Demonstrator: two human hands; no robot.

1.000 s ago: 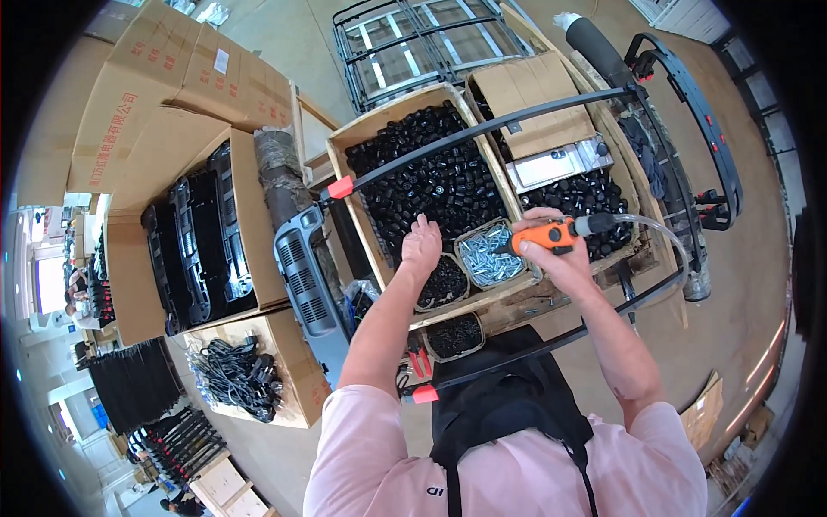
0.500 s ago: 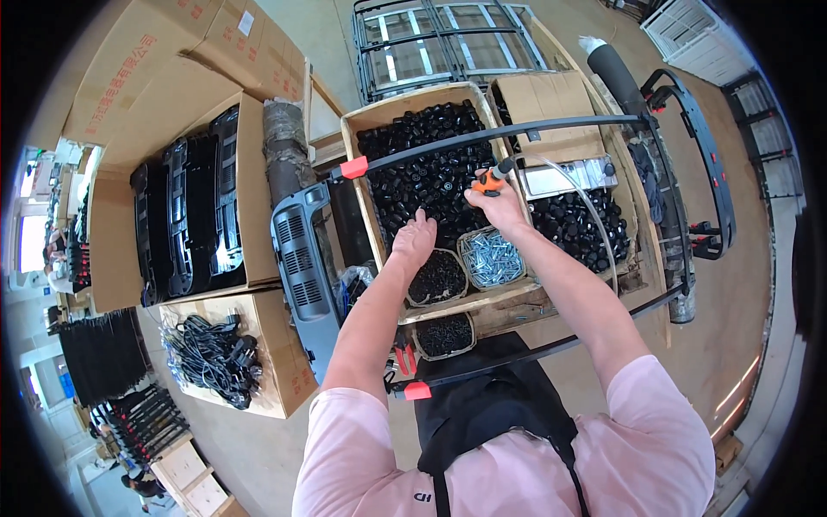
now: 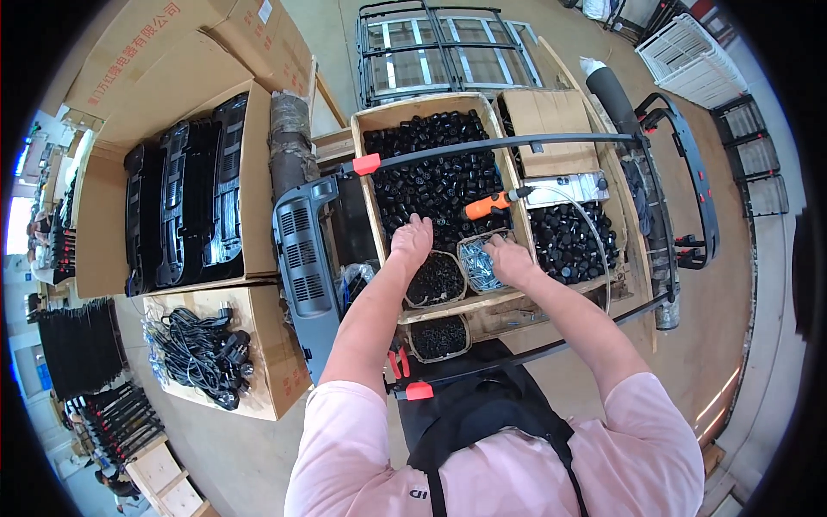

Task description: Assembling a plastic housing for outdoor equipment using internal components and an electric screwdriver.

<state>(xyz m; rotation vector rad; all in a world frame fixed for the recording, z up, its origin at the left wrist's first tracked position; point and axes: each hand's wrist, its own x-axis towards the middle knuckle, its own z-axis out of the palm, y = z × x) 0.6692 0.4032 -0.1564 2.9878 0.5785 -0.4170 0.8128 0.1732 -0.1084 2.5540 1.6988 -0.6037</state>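
Note:
My left hand (image 3: 411,240) rests at the near edge of the heaped black plastic caps (image 3: 431,159) in a wooden box, fingers bent together; whatever they hold is too small to make out. My right hand (image 3: 512,260) dips into a small basket of silver screws (image 3: 479,267), its fingertips drawn together among them. Any screw between those fingers is hidden. An orange power screwdriver (image 3: 489,205) lies on the caps just beyond my right hand, with a pale hose at its dark end. Beside the screws, below my left hand, sits a basket of small black screws (image 3: 435,280).
A black tubular frame (image 3: 508,141) with red end pieces spans the boxes, joined to a grey vented panel (image 3: 301,246) at left. Round black parts (image 3: 573,241) fill the right box. Cables (image 3: 207,353) lie on a carton. Another basket of black pieces (image 3: 439,337) stands nearer me.
My right hand has let go of the orange screwdriver, leaving it on the caps, and moved nearer me into the silver screws. My left hand stays by the caps.

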